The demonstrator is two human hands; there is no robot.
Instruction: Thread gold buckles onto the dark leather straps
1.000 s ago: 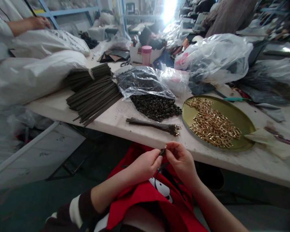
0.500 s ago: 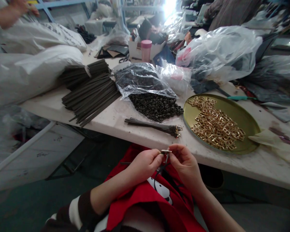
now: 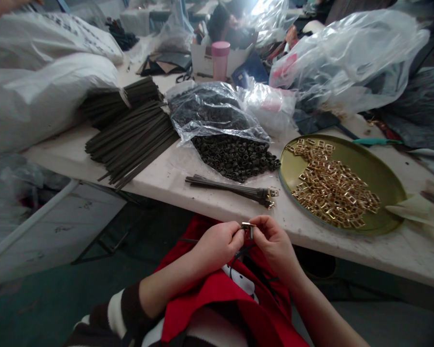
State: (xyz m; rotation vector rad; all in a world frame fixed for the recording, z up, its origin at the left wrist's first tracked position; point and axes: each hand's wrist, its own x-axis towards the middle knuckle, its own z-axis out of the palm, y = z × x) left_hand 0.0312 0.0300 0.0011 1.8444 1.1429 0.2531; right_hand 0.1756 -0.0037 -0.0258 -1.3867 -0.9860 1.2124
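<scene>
Over my lap, my left hand (image 3: 219, 245) is closed on a thin dark strap (image 3: 189, 240), whose end sticks out behind the wrist. Between my two hands sits a small gold buckle (image 3: 248, 225), close to the left fingertips. My right hand (image 3: 275, 246) pinches this buckle from the other side; how strap and buckle join is hidden by the fingers. Just beyond, on the table edge, lies a small bundle of straps with buckles (image 3: 235, 190). A round gold-green tray (image 3: 386, 185) to the right holds a heap of loose gold buckles (image 3: 338, 188).
Dark loops (image 3: 235, 156) spill from a clear plastic bag (image 3: 217, 108) mid-table. Bundled dark strips (image 3: 133, 140) lie left, beside white sacks (image 3: 54, 96). A pink-lidded jar (image 3: 220, 60) and a large clear bag (image 3: 350, 62) stand behind. A red apron (image 3: 210, 294) covers my lap.
The view has tipped down slightly, so the table things sit higher in the picture. The buckle has turned a little between my fingers. Another person's hand at upper left has mostly left the view.
</scene>
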